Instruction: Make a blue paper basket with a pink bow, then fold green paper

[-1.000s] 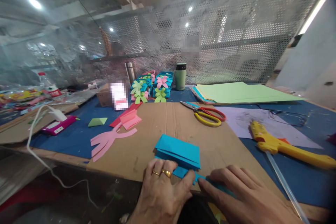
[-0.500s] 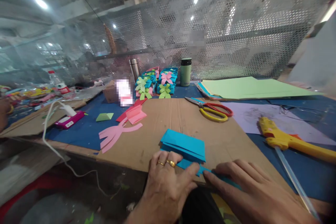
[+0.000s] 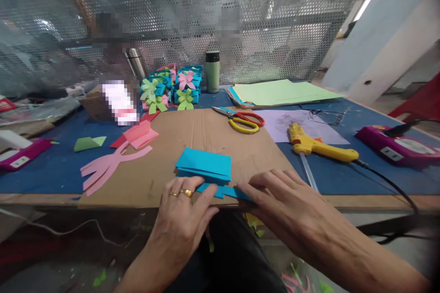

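A folded blue paper piece [image 3: 205,165] lies on a brown cardboard sheet [image 3: 192,142] near the table's front edge. My left hand [image 3: 184,219], with two gold rings, rests fingers-down on the paper's near edge. My right hand [image 3: 280,201] lies flat beside it, its fingertips pressing a narrow blue paper flap [image 3: 228,191] against the cardboard. Both hands have their fingers stretched out and pressing down, not gripping.
Red-and-yellow scissors [image 3: 242,120] and a yellow glue gun [image 3: 318,144] lie to the right. Pink paper cut-outs [image 3: 110,167] sit left. Finished blue boxes with paper flowers [image 3: 172,89], a green flask [image 3: 212,72] and green paper sheets [image 3: 278,92] stand behind. Behind those is a mesh screen.
The view has swung right and tilted down, showing more of the table's right side. Both hands stay pressed on the blue paper, with my right fingertips moved slightly left along the flap.
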Motion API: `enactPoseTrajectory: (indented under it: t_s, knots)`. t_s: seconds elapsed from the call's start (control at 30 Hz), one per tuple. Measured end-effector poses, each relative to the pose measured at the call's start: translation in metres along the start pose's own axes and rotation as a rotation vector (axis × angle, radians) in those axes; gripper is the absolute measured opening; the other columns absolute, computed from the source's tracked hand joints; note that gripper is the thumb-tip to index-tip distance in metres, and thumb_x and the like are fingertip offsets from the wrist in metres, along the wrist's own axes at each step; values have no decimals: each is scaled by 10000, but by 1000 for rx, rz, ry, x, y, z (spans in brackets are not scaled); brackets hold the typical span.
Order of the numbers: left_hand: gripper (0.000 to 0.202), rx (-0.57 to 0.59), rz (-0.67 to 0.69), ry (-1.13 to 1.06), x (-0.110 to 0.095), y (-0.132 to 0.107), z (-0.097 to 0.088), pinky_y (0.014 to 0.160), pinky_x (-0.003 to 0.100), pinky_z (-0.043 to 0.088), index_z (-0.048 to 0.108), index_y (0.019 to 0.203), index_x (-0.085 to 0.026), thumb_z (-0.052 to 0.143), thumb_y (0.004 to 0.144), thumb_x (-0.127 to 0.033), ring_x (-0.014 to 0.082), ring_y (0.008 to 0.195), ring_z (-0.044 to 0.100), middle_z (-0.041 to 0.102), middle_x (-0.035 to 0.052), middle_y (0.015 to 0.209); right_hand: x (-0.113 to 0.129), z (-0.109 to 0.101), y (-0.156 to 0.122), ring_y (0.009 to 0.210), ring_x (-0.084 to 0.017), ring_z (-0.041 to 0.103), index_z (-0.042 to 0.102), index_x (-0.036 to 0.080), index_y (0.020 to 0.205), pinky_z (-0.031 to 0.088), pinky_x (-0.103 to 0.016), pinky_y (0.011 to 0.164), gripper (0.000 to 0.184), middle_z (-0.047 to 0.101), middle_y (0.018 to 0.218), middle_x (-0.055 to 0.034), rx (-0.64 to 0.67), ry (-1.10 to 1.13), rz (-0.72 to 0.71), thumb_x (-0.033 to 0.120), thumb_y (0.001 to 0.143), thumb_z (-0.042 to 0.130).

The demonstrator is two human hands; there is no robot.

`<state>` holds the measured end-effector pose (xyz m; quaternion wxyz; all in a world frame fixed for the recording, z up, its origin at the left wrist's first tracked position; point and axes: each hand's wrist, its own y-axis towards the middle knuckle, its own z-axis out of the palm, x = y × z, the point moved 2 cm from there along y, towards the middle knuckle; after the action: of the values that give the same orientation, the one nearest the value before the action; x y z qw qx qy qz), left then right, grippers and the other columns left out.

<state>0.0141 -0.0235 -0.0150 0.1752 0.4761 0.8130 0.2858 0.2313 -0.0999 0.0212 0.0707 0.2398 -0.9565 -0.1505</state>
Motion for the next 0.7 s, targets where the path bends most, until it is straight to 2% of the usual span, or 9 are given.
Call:
enactPoseTrajectory:
  t_s: [0.1, 0.2, 0.3, 0.43, 0.6, 0.7]
  knots:
    - [336, -8, 8, -1, 0, -1, -3, 978, 493, 474, 584, 1288, -111, 612, 957, -160, 286, 1135, 553, 590, 164, 1213, 0, 0, -3, 841, -220, 515, 627, 196, 1169, 404, -380, 747, 245, 603, 984, -69, -5, -86, -17, 153, 1018, 438]
    - [274, -41, 16, -7, -1, 3, -8, 990, 496, 457, 627, 1217, -113, 631, 945, -153, 297, 1160, 550, 597, 164, 1224, 1, -1, -5, 837, -222, 525, 634, 168, 1184, 405, -381, 726, 285, 627, 986, -83, -39, -131, -79, 129, 1016, 408]
    - [210, -45, 0, -24, -2, 9, -11, 951, 507, 437, 672, 1152, -123, 628, 951, -166, 303, 1099, 578, 639, 149, 1163, 3, -6, -4, 831, -229, 524, 652, 155, 1147, 388, -383, 718, 299, 633, 945, -90, -78, -152, -100, 153, 1036, 374]
    - [187, -32, 2, -58, -4, 16, -17, 899, 472, 419, 703, 1117, -129, 619, 964, -196, 279, 1007, 608, 679, 129, 1074, 7, -16, -1, 800, -225, 514, 675, 160, 1081, 364, -388, 714, 357, 630, 921, -85, -89, -173, -110, 174, 1060, 319]
    - [164, -110, 61, -67, -4, 24, -27, 847, 425, 380, 718, 1028, -143, 585, 951, -85, 215, 875, 613, 702, 72, 920, 15, -32, 4, 715, -186, 506, 707, 180, 1031, 378, -341, 647, 370, 614, 841, -56, -122, -57, -67, 159, 1061, 339]
    - [151, -101, 68, -169, -2, 31, -38, 823, 397, 369, 710, 952, -152, 569, 960, -97, 175, 795, 577, 674, 32, 816, 14, -53, 3, 709, -154, 567, 711, 203, 1138, 428, -289, 611, 308, 644, 835, -43, -120, 122, -56, 204, 1064, 412]
